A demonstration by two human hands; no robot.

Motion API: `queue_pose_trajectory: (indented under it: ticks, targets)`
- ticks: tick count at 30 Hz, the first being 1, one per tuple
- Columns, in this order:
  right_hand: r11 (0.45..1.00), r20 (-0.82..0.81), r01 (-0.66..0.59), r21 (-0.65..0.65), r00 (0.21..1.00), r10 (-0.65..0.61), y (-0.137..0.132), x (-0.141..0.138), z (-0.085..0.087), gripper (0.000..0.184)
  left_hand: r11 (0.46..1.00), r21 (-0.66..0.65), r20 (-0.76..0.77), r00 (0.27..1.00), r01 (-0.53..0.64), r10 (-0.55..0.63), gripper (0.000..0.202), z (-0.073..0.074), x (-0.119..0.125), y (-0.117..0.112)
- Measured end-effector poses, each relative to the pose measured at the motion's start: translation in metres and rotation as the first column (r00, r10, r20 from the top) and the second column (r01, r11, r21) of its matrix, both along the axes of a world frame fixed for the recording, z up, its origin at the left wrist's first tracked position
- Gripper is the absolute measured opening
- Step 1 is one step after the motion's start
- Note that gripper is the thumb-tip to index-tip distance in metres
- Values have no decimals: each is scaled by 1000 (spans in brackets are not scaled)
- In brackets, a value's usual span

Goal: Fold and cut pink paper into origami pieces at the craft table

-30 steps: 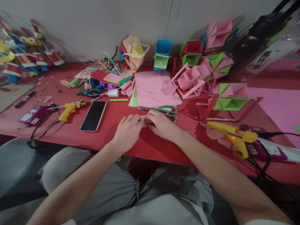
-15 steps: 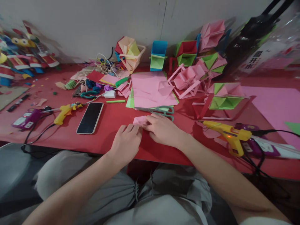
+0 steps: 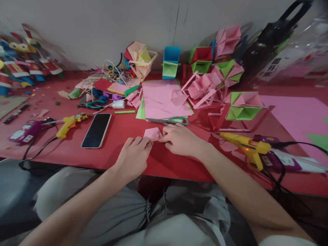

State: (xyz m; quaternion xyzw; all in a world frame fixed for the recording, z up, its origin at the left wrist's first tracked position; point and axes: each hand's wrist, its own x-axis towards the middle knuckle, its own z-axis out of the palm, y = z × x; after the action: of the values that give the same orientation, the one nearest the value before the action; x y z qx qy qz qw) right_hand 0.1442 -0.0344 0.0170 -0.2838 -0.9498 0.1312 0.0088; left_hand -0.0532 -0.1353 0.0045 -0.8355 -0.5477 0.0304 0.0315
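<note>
A small folded pink paper piece [image 3: 153,133] lies on the red table [image 3: 115,136] near its front edge. My left hand [image 3: 133,155] rests with curled fingers pinching the paper's near left edge. My right hand [image 3: 180,139] presses and pinches its right side, fingers together. Just behind the hands lie green-handled scissors [image 3: 173,120] at the foot of a stack of pink paper sheets [image 3: 164,99].
A black phone [image 3: 96,130] lies left of my hands, with a yellow glue gun [image 3: 67,123] beyond it. Another yellow glue gun [image 3: 246,147] with cables sits on the right. Folded paper models [image 3: 225,89] crowd the back, and figurines [image 3: 23,65] stand far left.
Both hands drew slightly toward the table's front edge with the pink paper; more of the folded piece now shows between the fingers.
</note>
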Motion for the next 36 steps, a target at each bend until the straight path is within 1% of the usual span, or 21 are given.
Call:
queue_pose_trajectory:
  ticks: [5, 8, 11, 13, 17, 19, 21, 24, 27, 29, 32, 36]
  targets:
    - [999, -66, 43, -13, 997, -43, 7, 9, -4, 30, 1000, 9, -6, 1000, -4, 4, 49, 0, 1, -1]
    - [997, -170, 57, -46, 983, -64, 13, 12, -8, 36, 1000, -5, -7, 1000, -6, 6, 49, -1, 1, 0]
    - [997, -276, 28, -73, 960, -48, 14, 11, -10, 38, 1000, -17, 8, 1000, -9, 9, 54, -2, 0, 0]
    - [997, -258, 11, -82, 966, -32, 12, 8, -10, 36, 1000, -21, 11, 1000, -9, 9, 55, -3, -1, 0]
    - [996, -146, 21, -88, 989, -34, 8, 5, -9, 29, 999, -38, 5, 1000, -16, 17, 54, -1, 0, 0]
    - [996, -138, 29, -86, 990, -40, 8, 4, -9, 28, 999, -39, 18, 1000, -21, 22, 51, 1, 1, 1]
    - [996, -156, 34, -83, 987, -47, 9, 5, -9, 27, 999, -31, 39, 999, -28, 29, 43, 1, 1, 3]
    - [994, -215, 53, -95, 974, -72, 12, 7, -11, 25, 999, -7, 93, 995, -32, 32, 35, -2, -2, 7]
    - [991, -242, 56, -119, 967, -83, 16, 9, -12, 24, 999, 44, 196, 980, -27, 18, 30, -11, -9, 12]
    - [991, -235, 56, -120, 968, -83, 18, 9, -13, 24, 996, 92, 289, 957, -21, -7, 26, -19, -14, 16]
    - [991, -242, 66, -115, 966, -92, 18, 8, -14, 23, 988, 153, 425, 902, 13, -77, 24, -29, -19, 22]
    - [989, -290, 86, -124, 950, -119, 18, 6, -13, 20, 987, 157, 486, 869, 13, -89, 24, -35, -23, 28]
